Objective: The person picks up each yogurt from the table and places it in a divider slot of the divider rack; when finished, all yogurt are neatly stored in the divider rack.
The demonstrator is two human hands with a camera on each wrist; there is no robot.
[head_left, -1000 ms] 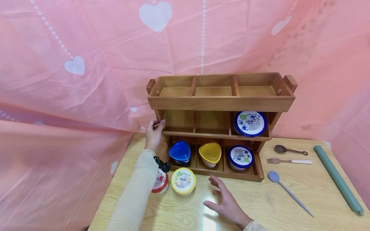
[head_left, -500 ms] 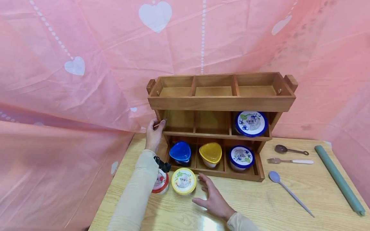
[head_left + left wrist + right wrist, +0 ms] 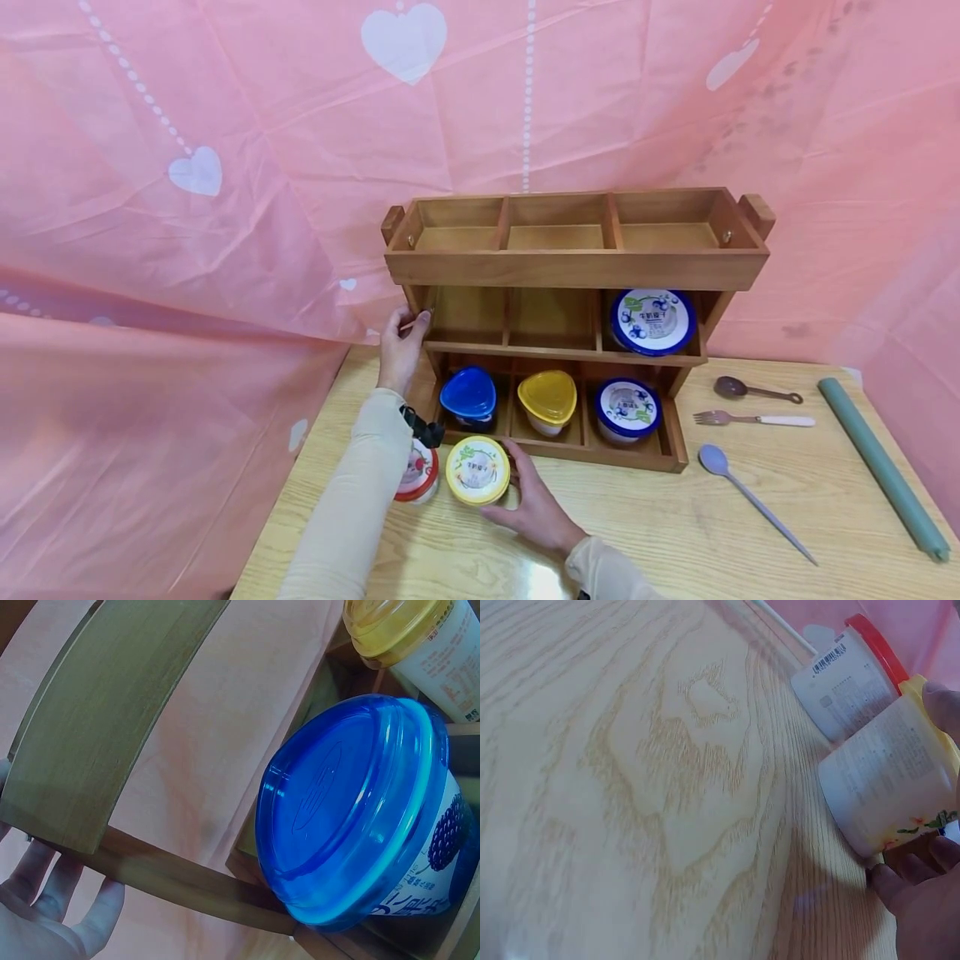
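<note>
My left hand (image 3: 400, 346) grips the left side of a three-tier wooden shelf (image 3: 573, 271); its fingertips curl at the side panel in the left wrist view. On the table before the shelf, my right hand (image 3: 536, 504) holds a white tub with a yellow lid (image 3: 477, 471) from its right. The right wrist view has the thumb (image 3: 941, 709) on the lid's edge and fingers by the tub's base. Touching or close beside it is a red-lidded tub (image 3: 422, 471), partly hidden by my left forearm.
The bottom tier holds a blue-lidded cup (image 3: 468, 392), a yellow-lidded cup (image 3: 547, 397) and a round blue-lidded tub (image 3: 628, 408). Another blue-lidded tub (image 3: 653, 322) sits mid-tier. Rightward lie a brown spoon (image 3: 731, 387), fork (image 3: 750, 419), grey-purple spoon (image 3: 714, 461) and green roll (image 3: 881, 467).
My right hand has moved left across the table to the yellow-lidded tub and now holds its side. My left hand stays on the shelf, and the tubs have not moved.
</note>
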